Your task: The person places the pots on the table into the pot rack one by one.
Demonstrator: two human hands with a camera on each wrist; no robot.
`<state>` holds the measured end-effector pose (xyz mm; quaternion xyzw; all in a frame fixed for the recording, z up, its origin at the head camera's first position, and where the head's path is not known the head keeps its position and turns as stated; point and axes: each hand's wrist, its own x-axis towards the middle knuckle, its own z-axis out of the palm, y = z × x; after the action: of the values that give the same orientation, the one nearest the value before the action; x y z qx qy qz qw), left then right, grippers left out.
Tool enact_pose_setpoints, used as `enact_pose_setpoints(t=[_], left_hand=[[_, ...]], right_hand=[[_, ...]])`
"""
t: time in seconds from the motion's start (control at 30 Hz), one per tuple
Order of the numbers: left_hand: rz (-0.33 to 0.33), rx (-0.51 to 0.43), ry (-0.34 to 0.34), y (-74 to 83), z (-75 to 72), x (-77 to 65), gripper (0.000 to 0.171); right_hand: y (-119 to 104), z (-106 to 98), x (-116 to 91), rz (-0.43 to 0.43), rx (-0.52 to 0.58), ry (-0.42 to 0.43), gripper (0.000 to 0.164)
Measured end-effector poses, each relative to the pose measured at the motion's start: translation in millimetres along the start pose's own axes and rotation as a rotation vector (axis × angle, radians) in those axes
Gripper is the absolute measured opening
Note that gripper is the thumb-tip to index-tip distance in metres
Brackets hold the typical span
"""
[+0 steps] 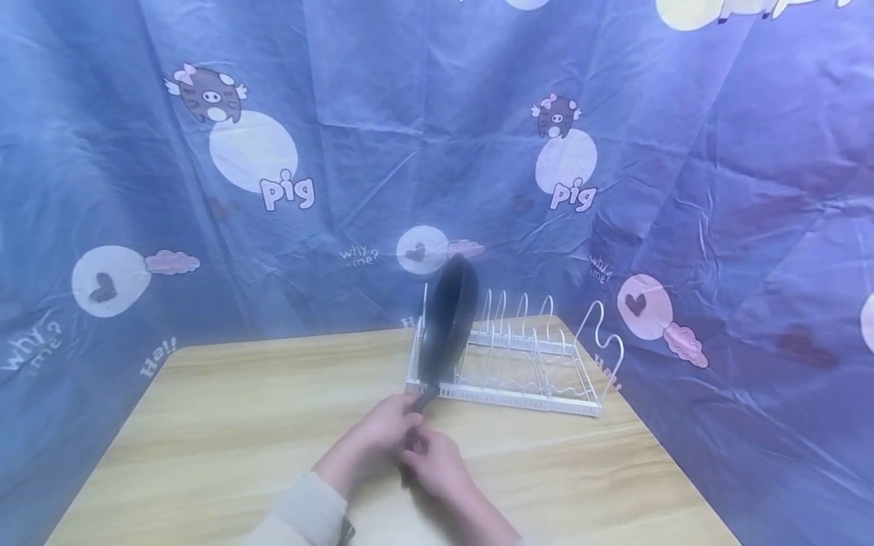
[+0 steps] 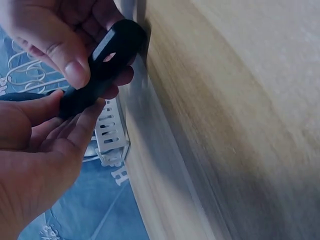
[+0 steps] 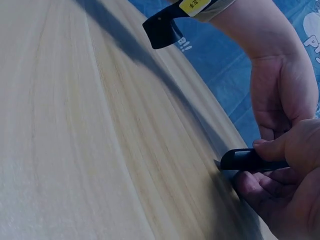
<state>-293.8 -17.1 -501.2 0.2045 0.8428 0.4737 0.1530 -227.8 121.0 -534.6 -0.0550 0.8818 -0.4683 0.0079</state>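
Note:
A black frying pan (image 1: pixel 447 322), blurred and turned on its edge, overlaps the left end of a white wire rack (image 1: pixel 508 395) in the head view. Its dark handle (image 1: pixel 427 397) points back toward the person. My left hand (image 1: pixel 385 423) pinches the handle on the side nearer the pan, thumb on top, as the left wrist view shows with that hand (image 2: pixel 45 155) at lower left. Closer to the handle's end, my right hand (image 1: pixel 437 464) holds it between thumb and fingers. The handle's tip, with its hanging hole, sticks out past the right hand (image 3: pixel 295 185).
The rack stands at the back right of a light wood table (image 1: pixel 225 425), with several upright wire dividers. Behind and beside the table hangs a blue cloth (image 1: pixel 369 182) printed with pigs. A black wrist mount (image 3: pixel 164 31) is strapped to the left forearm.

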Motion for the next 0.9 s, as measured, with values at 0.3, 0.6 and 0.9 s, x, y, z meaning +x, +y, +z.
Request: enact_pose_setpoints(t=[0.3,0.6,0.9], left_hand=[[0.018,0.224,0.082,6.4,2.8,5.3,0.026],[0.102,0.458,0.139,6.9,2.3,-17.7,0.016],[0.051,0.624,0.226,21.8,-2.5,-63.2,0.031]], right_hand=[[0.0,-4.4,14.3,-0.038,-0.118,0.025,0.021],[-4.4,-10.9,17.2,-0.067,-0.304,0.017,0.028],[-5.5,-28.8,6.5,-0.083,-0.424,-0.036,0.042]])
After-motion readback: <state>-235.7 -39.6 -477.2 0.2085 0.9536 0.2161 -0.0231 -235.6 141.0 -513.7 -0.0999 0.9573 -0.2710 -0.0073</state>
